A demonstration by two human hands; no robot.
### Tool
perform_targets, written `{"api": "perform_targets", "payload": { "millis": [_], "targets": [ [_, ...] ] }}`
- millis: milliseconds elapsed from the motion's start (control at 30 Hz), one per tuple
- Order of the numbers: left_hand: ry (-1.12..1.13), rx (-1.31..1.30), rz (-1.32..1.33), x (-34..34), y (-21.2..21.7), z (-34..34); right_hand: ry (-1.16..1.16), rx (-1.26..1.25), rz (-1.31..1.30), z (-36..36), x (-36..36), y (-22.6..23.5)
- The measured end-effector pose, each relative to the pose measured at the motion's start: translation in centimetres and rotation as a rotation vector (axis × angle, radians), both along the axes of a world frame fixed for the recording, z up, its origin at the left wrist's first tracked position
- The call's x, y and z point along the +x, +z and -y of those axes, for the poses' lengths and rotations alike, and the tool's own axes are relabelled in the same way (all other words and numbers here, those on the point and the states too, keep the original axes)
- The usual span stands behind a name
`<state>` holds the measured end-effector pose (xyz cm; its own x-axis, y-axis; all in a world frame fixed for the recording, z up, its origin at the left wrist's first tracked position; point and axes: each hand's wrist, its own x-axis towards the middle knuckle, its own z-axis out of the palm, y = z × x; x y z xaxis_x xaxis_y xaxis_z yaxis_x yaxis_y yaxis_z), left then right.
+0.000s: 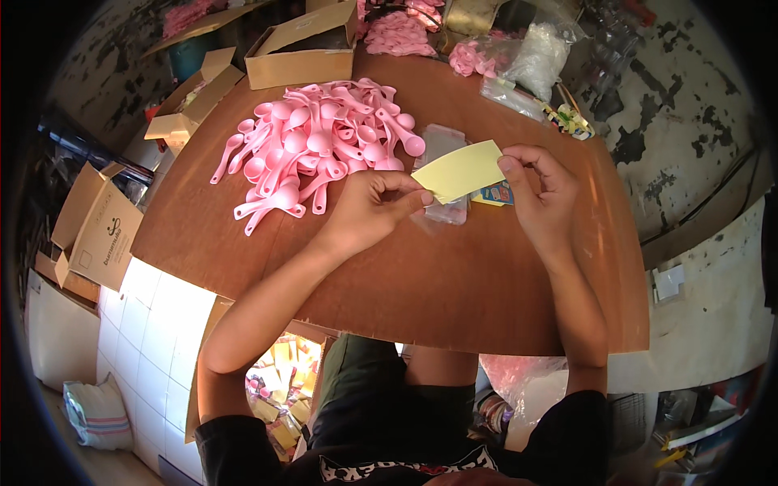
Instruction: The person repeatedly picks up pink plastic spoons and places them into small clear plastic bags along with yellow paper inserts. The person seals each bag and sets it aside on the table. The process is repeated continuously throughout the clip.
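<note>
A pale yellow paper card (463, 170) is held up over the brown table (454, 283) between both hands. My left hand (374, 209) pinches its lower left corner. My right hand (541, 190) pinches its right edge. Under the card lie clear plastic bags (442, 146) and a small blue printed piece (496, 195). A heap of pink plastic scoops (320, 146) lies just left of my left hand.
Open cardboard boxes (304, 53) stand at the table's back left, and another box (96, 227) sits beside the table on the left. Bags of pink pieces (478, 55) and a white filled bag (536, 58) are at the back. A white tiled surface (150, 324) lies lower left.
</note>
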<state>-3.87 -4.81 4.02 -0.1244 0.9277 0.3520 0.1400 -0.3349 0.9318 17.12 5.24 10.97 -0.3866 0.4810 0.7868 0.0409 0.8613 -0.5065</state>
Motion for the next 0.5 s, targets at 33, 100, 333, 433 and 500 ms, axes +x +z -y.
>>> {"api": "perform_targets", "payload": {
  "millis": [33, 100, 333, 433, 500],
  "targets": [
    [0.001, -0.001, 0.002, -0.02, 0.15, 0.13, 0.002, -0.004, 0.027, -0.09, 0.21, -0.14],
    [-0.019, -0.084, -0.113, 0.07, 0.61, 0.51, 0.002, -0.010, 0.056, -0.07, 0.39, -0.32],
    [-0.005, 0.005, 0.015, 0.51, 0.21, 0.39, -0.039, 0.036, -0.035, 0.51, 0.37, 0.22],
    [0.002, -0.007, 0.032, 0.29, 0.23, 0.36, -0.037, 0.015, 0.066, 0.17, 0.61, 0.39],
    [0.002, -0.074, -0.065, 0.00, 0.27, 0.35, -0.025, -0.012, 0.124, 0.03, 0.75, 0.44]
  ]
}}
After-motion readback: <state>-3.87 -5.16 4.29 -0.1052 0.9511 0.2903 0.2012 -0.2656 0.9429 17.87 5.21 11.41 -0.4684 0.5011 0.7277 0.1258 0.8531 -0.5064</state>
